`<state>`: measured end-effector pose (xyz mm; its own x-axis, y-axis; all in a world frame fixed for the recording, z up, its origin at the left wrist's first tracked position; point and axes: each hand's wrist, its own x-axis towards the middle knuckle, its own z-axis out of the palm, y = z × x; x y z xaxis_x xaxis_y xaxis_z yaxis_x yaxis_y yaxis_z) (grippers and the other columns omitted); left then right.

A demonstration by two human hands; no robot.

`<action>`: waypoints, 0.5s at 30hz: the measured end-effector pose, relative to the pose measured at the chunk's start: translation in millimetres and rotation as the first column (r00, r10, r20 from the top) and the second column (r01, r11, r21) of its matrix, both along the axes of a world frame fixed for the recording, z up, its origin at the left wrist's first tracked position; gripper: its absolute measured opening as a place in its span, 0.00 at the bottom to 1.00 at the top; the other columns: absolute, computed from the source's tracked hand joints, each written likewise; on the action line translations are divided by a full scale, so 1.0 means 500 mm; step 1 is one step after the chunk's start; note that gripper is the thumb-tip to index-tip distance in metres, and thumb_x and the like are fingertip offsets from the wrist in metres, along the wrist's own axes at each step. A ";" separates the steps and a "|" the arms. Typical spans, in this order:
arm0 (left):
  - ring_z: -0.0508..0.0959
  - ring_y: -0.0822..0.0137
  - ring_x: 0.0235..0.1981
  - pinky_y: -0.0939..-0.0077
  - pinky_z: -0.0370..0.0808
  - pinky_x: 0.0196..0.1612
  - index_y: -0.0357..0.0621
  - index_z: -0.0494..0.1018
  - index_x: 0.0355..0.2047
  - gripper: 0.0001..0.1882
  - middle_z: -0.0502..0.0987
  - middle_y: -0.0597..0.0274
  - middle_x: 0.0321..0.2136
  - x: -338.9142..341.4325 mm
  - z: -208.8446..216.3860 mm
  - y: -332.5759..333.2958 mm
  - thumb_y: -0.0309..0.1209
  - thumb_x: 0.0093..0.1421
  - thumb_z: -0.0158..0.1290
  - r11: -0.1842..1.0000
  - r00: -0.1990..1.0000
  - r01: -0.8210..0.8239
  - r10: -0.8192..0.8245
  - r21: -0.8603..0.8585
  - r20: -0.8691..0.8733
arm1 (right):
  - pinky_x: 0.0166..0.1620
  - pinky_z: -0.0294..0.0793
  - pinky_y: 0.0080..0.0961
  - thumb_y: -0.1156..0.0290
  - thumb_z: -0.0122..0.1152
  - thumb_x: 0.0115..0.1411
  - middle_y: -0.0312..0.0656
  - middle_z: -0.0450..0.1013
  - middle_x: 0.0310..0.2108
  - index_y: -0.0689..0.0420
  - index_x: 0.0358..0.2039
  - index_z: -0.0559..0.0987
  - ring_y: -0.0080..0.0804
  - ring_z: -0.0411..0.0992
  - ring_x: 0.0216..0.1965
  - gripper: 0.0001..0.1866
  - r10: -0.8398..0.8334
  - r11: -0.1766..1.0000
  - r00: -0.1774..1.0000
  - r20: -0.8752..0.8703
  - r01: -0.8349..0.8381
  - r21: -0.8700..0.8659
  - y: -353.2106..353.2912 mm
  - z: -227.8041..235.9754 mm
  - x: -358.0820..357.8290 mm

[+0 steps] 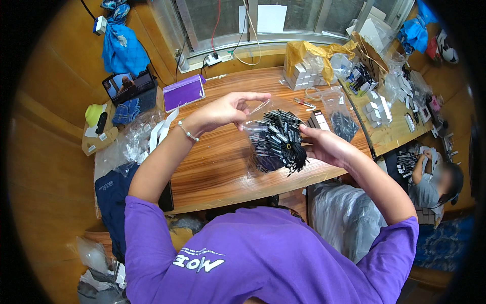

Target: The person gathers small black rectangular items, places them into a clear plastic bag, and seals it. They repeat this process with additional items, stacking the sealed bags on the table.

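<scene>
Over the table (212,164) is a clear bag (254,154), with a bundle (281,134) of black cords at least partly in it. Behind, yellow plastic (298,49) lies about small white boxes (305,76); further right, a small bag (334,100) contains black items (344,125). The left hand (225,112) pinches the clear bag's edge, its index finger stretched. The right hand (326,144), half closed, grips the bundle's right side; its fingers are partly hidden. How deep the bundle sits, one cannot tell.
</scene>
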<state>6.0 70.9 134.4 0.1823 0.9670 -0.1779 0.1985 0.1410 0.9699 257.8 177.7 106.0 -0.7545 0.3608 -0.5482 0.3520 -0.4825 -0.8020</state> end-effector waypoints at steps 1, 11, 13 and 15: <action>0.65 0.81 0.24 0.87 0.71 0.25 0.45 0.59 0.58 0.34 0.70 0.68 0.28 -0.006 -0.006 0.000 0.16 0.46 0.40 1.000 1.000 -0.006 0.005 0.007 0.007 | 0.52 0.66 0.28 0.59 0.42 0.64 0.45 0.63 0.53 0.63 0.60 0.53 0.33 0.67 0.50 0.29 0.084 0.994 0.995 0.054 -0.087 0.064 0.001 0.013 0.002; 0.63 0.83 0.23 0.90 0.67 0.23 0.45 0.68 0.52 0.29 0.72 0.67 0.45 -0.091 -0.016 0.012 0.15 0.47 0.40 0.985 0.980 -0.155 0.163 0.076 -0.118 | 0.49 0.59 0.36 0.76 0.57 0.45 0.44 0.65 0.46 0.57 0.32 0.77 0.39 0.61 0.50 0.10 0.175 -0.566 0.922 0.345 -0.192 0.802 0.013 -0.021 -0.027; 0.62 0.83 0.22 0.90 0.67 0.23 0.45 0.68 0.52 0.29 0.72 0.66 0.47 -0.111 -0.019 0.008 0.15 0.47 0.40 0.975 0.965 -0.213 0.221 0.070 -0.140 | 0.47 0.60 0.36 0.71 0.59 0.44 0.42 0.65 0.45 0.57 0.27 0.76 0.37 0.62 0.47 0.08 0.271 -0.614 0.930 0.250 -0.034 0.788 0.023 -0.021 -0.047; 0.61 0.83 0.21 0.90 0.67 0.23 0.45 0.69 0.51 0.31 0.72 0.65 0.48 -0.107 0.000 0.003 0.15 0.44 0.39 0.963 0.955 -0.251 0.262 0.096 -0.138 | 0.45 0.59 0.36 0.68 0.61 0.43 0.39 0.66 0.42 0.55 0.23 0.76 0.36 0.62 0.45 0.07 0.341 -0.536 0.923 0.178 0.036 0.843 0.021 0.007 -0.058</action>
<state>-47.6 72.3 134.3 -0.0963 0.9895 -0.1075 0.3075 0.1323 0.9423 228.6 188.4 109.5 -0.8935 -0.0274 0.4482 0.0007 0.9980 0.0624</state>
